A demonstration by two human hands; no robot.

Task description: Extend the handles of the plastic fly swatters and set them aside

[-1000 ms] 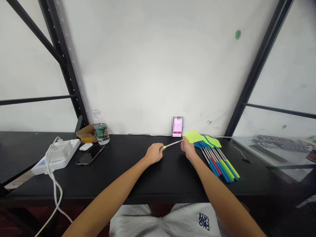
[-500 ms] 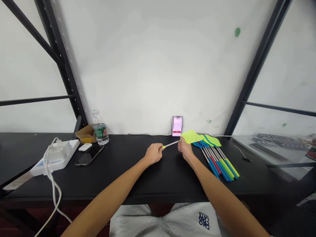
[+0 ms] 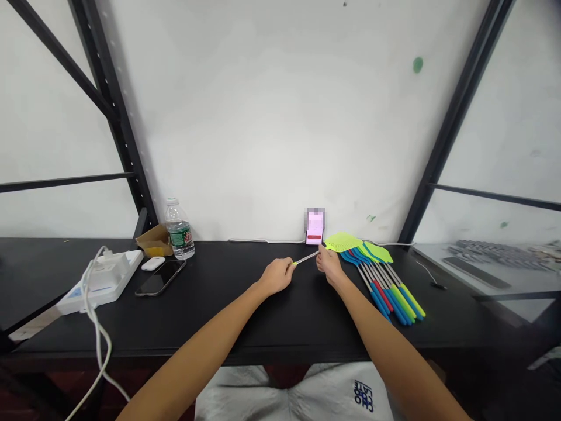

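Both my hands are closed on one yellow-green fly swatter (image 3: 343, 241) above the black table. My left hand (image 3: 277, 275) wraps round its handle, most of which is hidden in the fist. My right hand (image 3: 328, 264) grips the metal shaft close to the mesh head, which points to the right. A bare stretch of silvery shaft shows between the hands. Just right of my right hand lies a pile of several fly swatters (image 3: 384, 286), with blue, red and yellow-green grips toward me and their heads toward the wall.
A lit phone (image 3: 314, 227) leans against the wall. On the left are a water bottle (image 3: 179, 231), a small cardboard box (image 3: 155, 240), a white case (image 3: 153, 263), a dark phone (image 3: 161, 278) and a power strip (image 3: 118, 280) with white cables. A short black-tipped cable (image 3: 437, 285) lies at right.
The swatter's mesh head has turned to look flatter and narrower, and my right hand has shifted slightly along the shaft area. Both hands keep their hold; the view has tilted slightly.
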